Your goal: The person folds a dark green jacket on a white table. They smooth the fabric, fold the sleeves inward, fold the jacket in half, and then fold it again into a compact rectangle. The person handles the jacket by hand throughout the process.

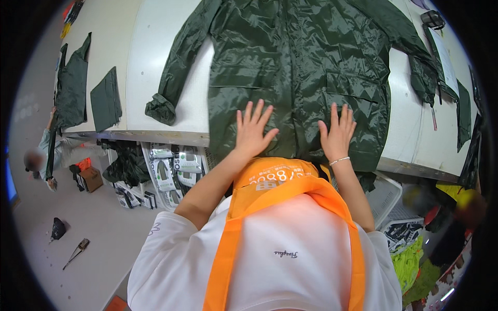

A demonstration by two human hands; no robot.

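A shiny dark green rain jacket (306, 57) lies spread out on the white table (155, 31), front side up, its hem hanging over the near edge. My left hand (252, 129) rests flat on the lower left part of the jacket, fingers spread. On the other side of the front closure, my right hand (337, 132) lies flat below a pocket flap, with its fingers stretched out. Neither hand grips the cloth. The jacket's left-hand sleeve reaches down to a crumpled cuff (162, 109), and the other sleeve stretches to the right. The collar is out of view.
Dark green folded pieces (106, 101) lie at the table's left end, where another person (49, 145) stands. Under the table edge are a white crate (171, 173) of packaged goods and a grey basket (384, 197). A paper sheet (443, 59) and black roll (432, 19) lie far right.
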